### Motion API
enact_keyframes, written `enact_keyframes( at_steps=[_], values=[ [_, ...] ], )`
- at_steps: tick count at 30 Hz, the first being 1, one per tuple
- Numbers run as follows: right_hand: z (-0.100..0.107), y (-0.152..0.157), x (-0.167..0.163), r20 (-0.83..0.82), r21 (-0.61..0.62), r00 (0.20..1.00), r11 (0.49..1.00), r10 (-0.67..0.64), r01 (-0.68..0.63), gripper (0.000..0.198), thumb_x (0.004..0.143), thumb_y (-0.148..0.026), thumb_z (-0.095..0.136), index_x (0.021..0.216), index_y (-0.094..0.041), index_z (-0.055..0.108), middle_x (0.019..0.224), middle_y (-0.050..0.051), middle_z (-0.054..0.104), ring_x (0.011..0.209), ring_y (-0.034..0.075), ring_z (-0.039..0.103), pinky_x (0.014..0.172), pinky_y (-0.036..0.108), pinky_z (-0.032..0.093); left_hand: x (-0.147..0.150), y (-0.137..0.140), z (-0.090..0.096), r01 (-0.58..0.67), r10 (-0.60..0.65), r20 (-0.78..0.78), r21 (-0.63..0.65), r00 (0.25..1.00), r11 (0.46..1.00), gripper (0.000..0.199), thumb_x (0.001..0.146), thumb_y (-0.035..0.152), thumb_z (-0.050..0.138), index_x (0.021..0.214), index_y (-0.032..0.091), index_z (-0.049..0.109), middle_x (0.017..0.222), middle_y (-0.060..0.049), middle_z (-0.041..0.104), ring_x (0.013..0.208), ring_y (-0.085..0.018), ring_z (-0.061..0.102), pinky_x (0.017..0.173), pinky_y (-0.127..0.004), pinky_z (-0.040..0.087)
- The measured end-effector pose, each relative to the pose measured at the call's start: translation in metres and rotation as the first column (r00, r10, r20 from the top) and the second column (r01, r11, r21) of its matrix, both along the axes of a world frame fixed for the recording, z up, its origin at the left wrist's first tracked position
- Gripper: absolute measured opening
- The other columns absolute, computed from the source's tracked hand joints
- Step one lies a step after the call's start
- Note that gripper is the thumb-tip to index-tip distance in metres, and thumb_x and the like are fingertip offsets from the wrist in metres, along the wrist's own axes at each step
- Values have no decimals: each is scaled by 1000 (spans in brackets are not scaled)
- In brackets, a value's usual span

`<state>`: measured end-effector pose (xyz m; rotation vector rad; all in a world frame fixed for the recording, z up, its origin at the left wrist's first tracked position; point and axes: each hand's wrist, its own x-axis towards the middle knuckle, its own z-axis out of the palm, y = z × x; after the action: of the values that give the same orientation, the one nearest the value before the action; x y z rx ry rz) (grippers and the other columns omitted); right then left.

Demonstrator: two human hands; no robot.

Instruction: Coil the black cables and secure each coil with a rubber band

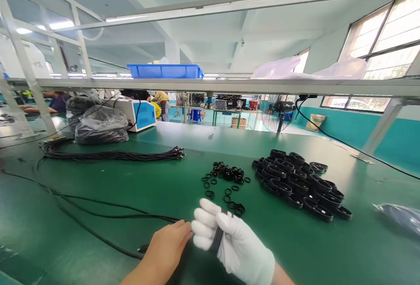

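In the head view my right hand, in a white glove, is closed around a short folded stretch of black cable. Bare and just to its left, my left hand has its fingers pressed together. A long black cable runs from the left side of the table up to these fingers, and its grip is partly hidden. Beyond my hands lies a loose pile of small black rings, several scattered singly. Further right are many coiled black cables heaped together.
A bundle of straight black cables lies at the left on the green table. Behind it are plastic-wrapped goods and a blue-and-white machine. A shelf spans overhead, bearing a blue tray. A clear bag sits far right.
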<state>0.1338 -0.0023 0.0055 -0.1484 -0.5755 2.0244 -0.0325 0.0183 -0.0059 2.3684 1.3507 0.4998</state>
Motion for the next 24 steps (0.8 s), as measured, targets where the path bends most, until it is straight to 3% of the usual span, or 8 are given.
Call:
enact_keyframes(
  at_steps=[3, 6, 9, 13, 16, 20, 22, 24],
  values=[
    [-5, 7, 9, 118, -73, 975, 977, -189, 198, 35, 70, -27, 72, 100, -17, 59, 93, 5, 62, 87, 18, 59, 81, 35, 41, 10, -15, -2, -75, 115, -291, 147, 950, 986, 32, 88, 12, 32, 95, 25, 60, 83, -2, 65, 69, -20, 60, 58, -27, 37],
    [-14, 10, 14, 243, -131, 936, 947, -256, 293, 51, 69, -31, 73, 113, -15, 54, 118, 13, 58, 107, 26, 56, 95, 43, 37, 24, -31, -7, -53, 159, -405, 261, 900, 964, 38, 79, 0, 35, 94, 25, 60, 78, -1, 65, 66, -21, 61, 58, -28, 37],
    [-18, 9, 12, 352, -122, 897, 937, -267, 327, 54, 67, -33, 74, 113, -15, 54, 116, 13, 60, 103, 26, 59, 94, 43, 38, 32, -37, -13, 40, 127, -366, 418, 922, 908, 34, 69, -6, 40, 79, 21, 59, 70, 0, 63, 60, -18, 59, 58, -29, 35],
    [-11, 2, 3, 485, -33, 864, 984, -136, 174, 43, 61, -27, 78, 99, -14, 62, 89, 6, 68, 87, 18, 62, 85, 32, 41, 25, -24, 0, 285, -54, -362, 622, 930, 730, 17, 72, 5, 52, 63, 19, 52, 59, 1, 58, 53, -16, 49, 57, -30, 31],
    [-7, -4, 0, 464, 24, 885, 998, 37, -54, 37, 60, -30, 78, 88, -11, 65, 76, 6, 65, 76, 18, 60, 70, 30, 42, 14, -5, 30, 471, -253, -431, 538, 866, 699, 17, 76, 25, 62, 63, 19, 52, 58, 1, 58, 57, -16, 47, 61, -30, 32],
    [-17, -11, 1, 378, -41, 882, 957, 282, -288, 47, 60, -35, 77, 95, -8, 62, 85, 11, 64, 79, 23, 63, 72, 36, 43, 5, 17, 59, 508, -445, -278, 225, 851, 831, 20, 70, 33, 72, 67, 20, 57, 62, 5, 61, 64, -13, 50, 70, -26, 35],
    [-23, -13, 0, 386, -113, 856, 939, 343, -325, 46, 61, -32, 77, 97, -8, 62, 86, 13, 65, 81, 24, 64, 77, 41, 42, 3, 23, 60, 505, -478, -197, 116, 856, 855, 18, 69, 32, 73, 68, 21, 59, 65, 6, 63, 69, -12, 52, 74, -25, 37],
    [-28, -14, -3, 437, -158, 849, 955, 297, -253, 39, 63, -32, 74, 89, -6, 64, 78, 12, 65, 73, 23, 65, 74, 40, 42, 1, 24, 56, 485, -467, -140, 150, 873, 861, 14, 71, 32, 71, 70, 21, 62, 75, 4, 65, 79, -14, 54, 82, -27, 37]
  ],
)
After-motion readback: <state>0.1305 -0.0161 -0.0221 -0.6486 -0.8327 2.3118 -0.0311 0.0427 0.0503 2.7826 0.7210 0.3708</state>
